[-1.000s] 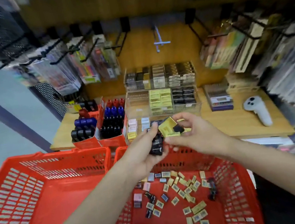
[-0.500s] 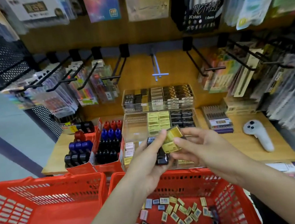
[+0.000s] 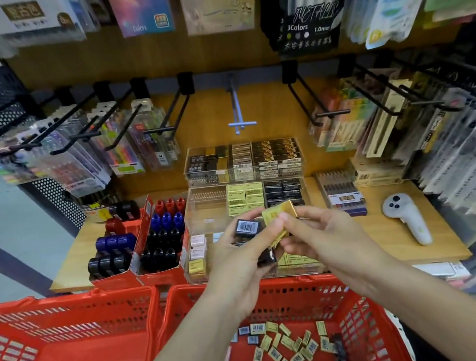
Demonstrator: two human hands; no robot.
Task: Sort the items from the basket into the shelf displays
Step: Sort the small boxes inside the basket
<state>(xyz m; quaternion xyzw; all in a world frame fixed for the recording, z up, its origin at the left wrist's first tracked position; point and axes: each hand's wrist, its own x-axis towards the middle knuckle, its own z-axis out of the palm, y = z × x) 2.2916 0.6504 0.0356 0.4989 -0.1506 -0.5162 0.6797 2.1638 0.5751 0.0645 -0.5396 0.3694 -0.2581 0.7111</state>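
My left hand point(image 3: 235, 260) grips several small black erasers point(image 3: 246, 227), one with a barcode facing up. My right hand point(image 3: 321, 237) pinches a yellow eraser point(image 3: 279, 213) beside them. Both hands hover over the clear acrylic display trays point(image 3: 204, 212) on the wooden shelf point(image 3: 386, 220). The trays hold rows of yellow erasers point(image 3: 245, 197) and black erasers point(image 3: 283, 190). Below my arms, the red basket point(image 3: 370, 324) holds several loose yellow, black and blue erasers point(image 3: 284, 345).
A second red basket point(image 3: 63, 358) stands at the left. Red boxes of correction tapes point(image 3: 136, 246) sit left of the trays. A white controller point(image 3: 407, 217) lies on the shelf at right. Black hooks with pen packs point(image 3: 121, 144) project above.
The view has tilted up toward the shelf. Both hands rose and moved forward over the trays, still holding the erasers.
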